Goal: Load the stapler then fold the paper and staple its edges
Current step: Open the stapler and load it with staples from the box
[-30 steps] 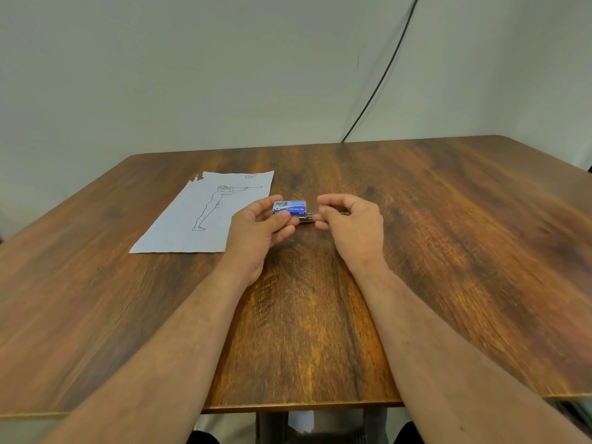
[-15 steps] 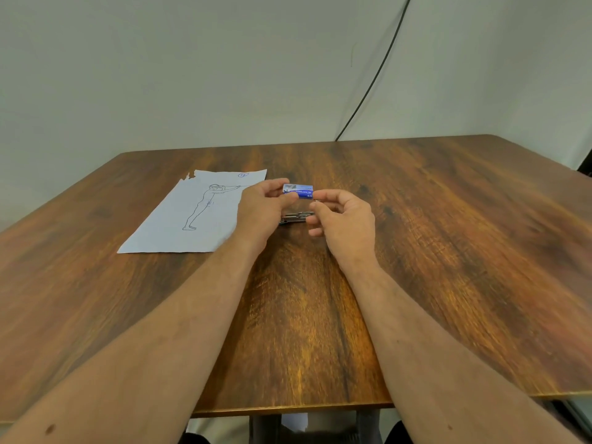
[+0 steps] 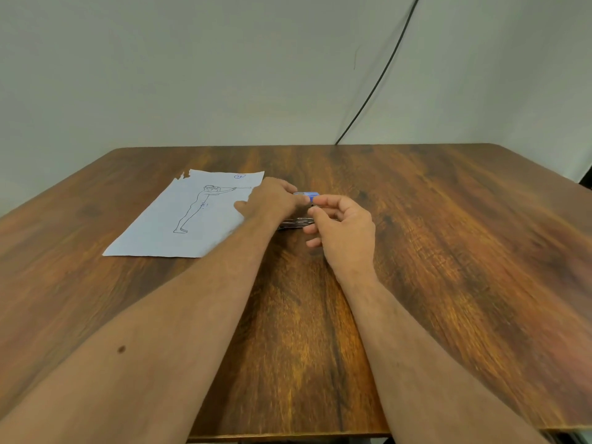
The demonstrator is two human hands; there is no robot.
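Up it comes: the small blue box of staples (image 3: 307,195) has risen off the wood since a second ago and now sits above the stapler (image 3: 296,223) instead of level with it. Left hand (image 3: 273,200) has its fingers curled round the box's near end, and right hand (image 3: 344,225) pinches thumb and forefinger just at the box's right end; whether it has a strip of staples or only the flap, I cannot tell, too blurred. Now the relation that matters: the stapler lies on the table (image 3: 448,251) directly beneath both hands, its long axis running left to right, a dull metal bar partly hidden by the left wrist, and the right hand's pinch is just above its right end. So I'd say the strip has only to travel down and along that axis, right hand nearer the job. Cardboard box, glossy blue, blocky; stapler slim and steely; table a dark streaky wood grain. Off to the left lies the paper (image 3: 192,216), flat, pale, thin, one far corner torn, a line-drawn figure on it, unfolded and touched only at its right edge by the left hand.
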